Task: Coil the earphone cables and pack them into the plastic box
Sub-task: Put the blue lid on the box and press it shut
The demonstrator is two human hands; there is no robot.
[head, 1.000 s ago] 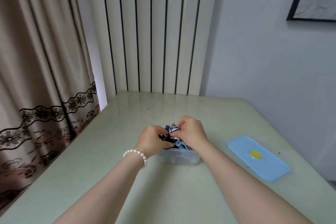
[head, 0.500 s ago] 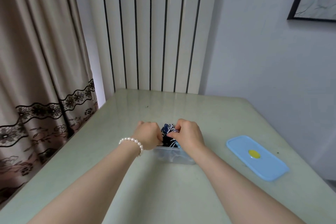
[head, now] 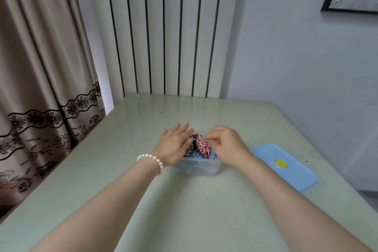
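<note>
Earphone cables (head: 201,146), coiled into bundles of pink-and-white, black, blue and purple, fill the clear plastic box (head: 197,166), which stands uncovered on the pale green desk (head: 122,170). The pink-and-white bundle sits highest, poking above the box's rim. The left hand (head: 173,144) lies over the box's left side with its fingers stretched out straight and flat, released, its thumb against the dark coils by the pink bundle. A pearl bracelet (head: 152,159) circles that wrist, just left of the box. The right hand (head: 228,144) hovers over the box's right side with fingers curled, the tips meeting at the pink bundle's right edge; it seems to pinch a strand there, though the contact is too small to be sure. A ring shows on one finger. To the right of the box, apart from it, a blue lid (head: 286,166) with a yellow round spot lies flat on the desk. Beyond the box, behind the desk, stand a white ribbed radiator (head: 163,30) and a beige curtain (head: 41,67).
</note>
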